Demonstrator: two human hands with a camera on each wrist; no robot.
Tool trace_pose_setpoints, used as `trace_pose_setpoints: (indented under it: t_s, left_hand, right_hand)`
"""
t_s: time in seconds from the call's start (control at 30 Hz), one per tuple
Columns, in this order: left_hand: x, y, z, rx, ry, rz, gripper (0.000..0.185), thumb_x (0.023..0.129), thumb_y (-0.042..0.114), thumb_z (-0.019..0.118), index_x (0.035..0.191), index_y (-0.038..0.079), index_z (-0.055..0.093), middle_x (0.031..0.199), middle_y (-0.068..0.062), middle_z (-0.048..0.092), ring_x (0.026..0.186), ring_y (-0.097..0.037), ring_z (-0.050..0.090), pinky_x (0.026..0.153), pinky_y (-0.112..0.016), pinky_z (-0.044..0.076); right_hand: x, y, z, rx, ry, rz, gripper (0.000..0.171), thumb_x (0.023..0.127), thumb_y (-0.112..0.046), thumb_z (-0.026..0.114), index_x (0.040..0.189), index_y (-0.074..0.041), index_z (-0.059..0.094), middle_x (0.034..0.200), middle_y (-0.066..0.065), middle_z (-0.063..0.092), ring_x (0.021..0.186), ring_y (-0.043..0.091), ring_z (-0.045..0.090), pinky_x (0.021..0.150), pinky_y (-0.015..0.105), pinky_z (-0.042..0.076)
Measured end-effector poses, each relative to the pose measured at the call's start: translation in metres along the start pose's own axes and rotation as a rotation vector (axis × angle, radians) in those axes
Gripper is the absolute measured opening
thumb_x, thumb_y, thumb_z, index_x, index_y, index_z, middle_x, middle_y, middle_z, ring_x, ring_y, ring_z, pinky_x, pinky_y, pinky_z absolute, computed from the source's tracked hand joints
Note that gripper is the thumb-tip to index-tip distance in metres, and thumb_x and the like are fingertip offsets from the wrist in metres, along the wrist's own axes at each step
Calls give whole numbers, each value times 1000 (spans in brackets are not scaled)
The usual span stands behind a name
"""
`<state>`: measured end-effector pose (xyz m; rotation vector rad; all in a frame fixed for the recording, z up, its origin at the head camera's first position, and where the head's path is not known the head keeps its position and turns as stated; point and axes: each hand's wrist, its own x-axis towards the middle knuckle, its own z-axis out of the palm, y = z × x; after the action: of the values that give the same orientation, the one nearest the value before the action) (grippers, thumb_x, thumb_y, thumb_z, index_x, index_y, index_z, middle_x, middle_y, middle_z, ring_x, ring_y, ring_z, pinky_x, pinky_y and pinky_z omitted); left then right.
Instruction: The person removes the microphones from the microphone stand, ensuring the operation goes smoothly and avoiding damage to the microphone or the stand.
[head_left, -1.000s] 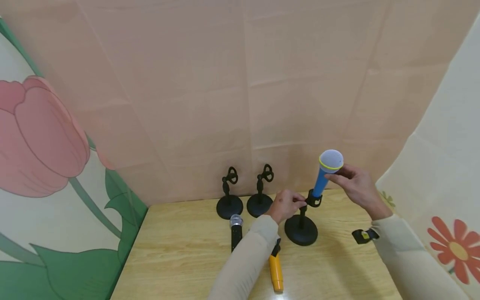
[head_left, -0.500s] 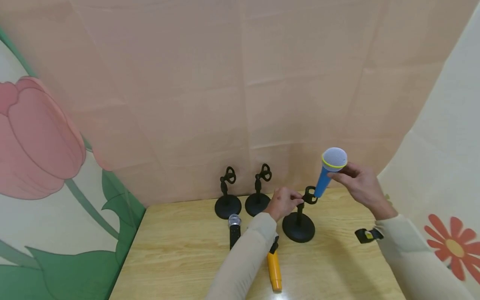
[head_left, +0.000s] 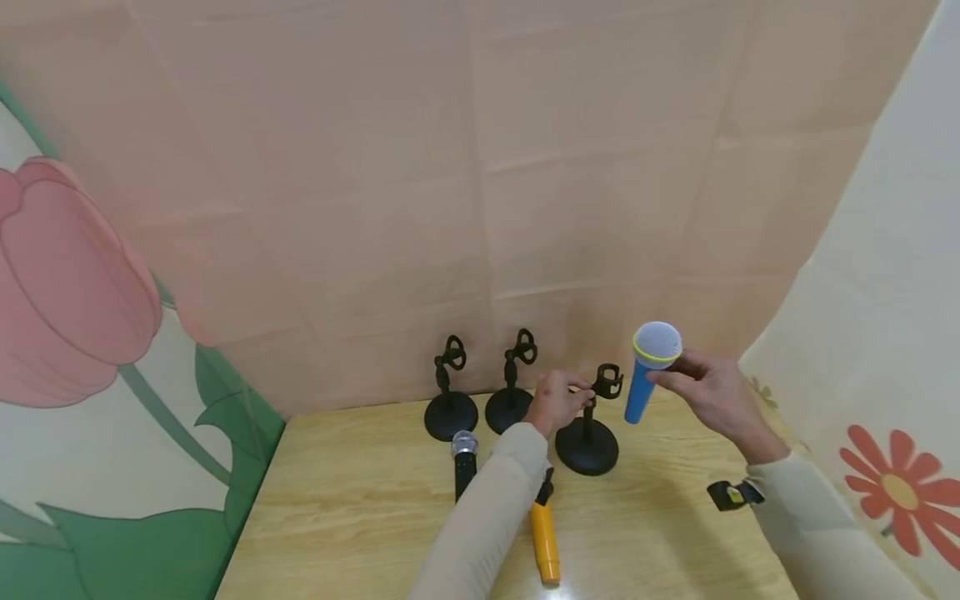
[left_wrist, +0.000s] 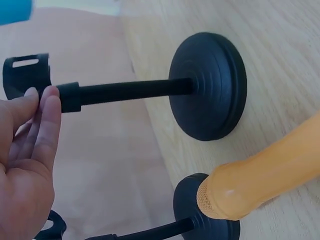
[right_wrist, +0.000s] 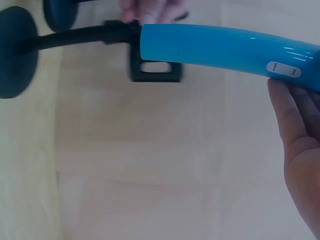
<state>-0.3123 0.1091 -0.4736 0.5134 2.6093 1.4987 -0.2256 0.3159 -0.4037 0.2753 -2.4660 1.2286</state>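
Note:
A blue microphone (head_left: 641,390) with a pale head and a yellow ring is pinched near its top by my right hand (head_left: 716,402). It hangs upright, its lower end apart from the clip, just right of the nearest black microphone stand (head_left: 587,447). An ON/OFF label (right_wrist: 284,69) shows on its handle in the right wrist view. My left hand (head_left: 557,402) pinches that stand at the joint below its clip (head_left: 608,382). In the left wrist view, the thumb and fingertips of the left hand (left_wrist: 30,145) meet at the clip's base.
Two more black stands (head_left: 451,414) (head_left: 509,408) stand by the back wall. A black microphone with a silver head (head_left: 464,454) and an orange microphone (head_left: 545,543) lie on the wooden table (head_left: 322,492), partly behind my left sleeve. A flowered cloth (head_left: 892,492) hangs at right.
The blue microphone has come out of the stand's clip and shifted to its right, still in my right hand. The clip has turned under my left hand's grip.

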Motion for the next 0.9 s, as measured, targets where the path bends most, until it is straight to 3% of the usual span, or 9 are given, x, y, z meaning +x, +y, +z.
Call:
trace_pose_setpoints:
  t_s: [0.23,0.5,0.7,0.9]
  left_hand:
    - [4,-5,2,-60,65,0,10,92,6,72,100,6,79,88,0,74,73,-9,71,66,-18,53]
    - [5,-2,8,-199,93,-80,11,92,1,70,99,4,76,88,0,70,75,-11,71,70,-23,58]
    - [8,-1,10,-214,96,-104,16,97,5,65,109,6,75,99,-2,71,85,-14,72,79,-26,57]
    - [9,-4,7,-184,69,-63,24,104,10,53,120,4,70,115,-6,71,100,-16,71,94,-33,53]
  right_hand:
    - [-16,13,20,-21,-23,25,36,89,-18,78,117,3,71,104,17,74,92,-7,60,72,15,50]
    - [-31,30,39,23,-65,98,37,90,-21,77,117,4,70,104,16,74,92,5,66,72,22,54]
    - [-38,41,47,20,-91,129,41,91,-26,76,119,4,69,107,17,73,100,26,68,76,30,56]
    - [-45,51,53,56,-124,170,45,92,-29,74,121,5,67,110,19,72,98,27,69,76,30,56]
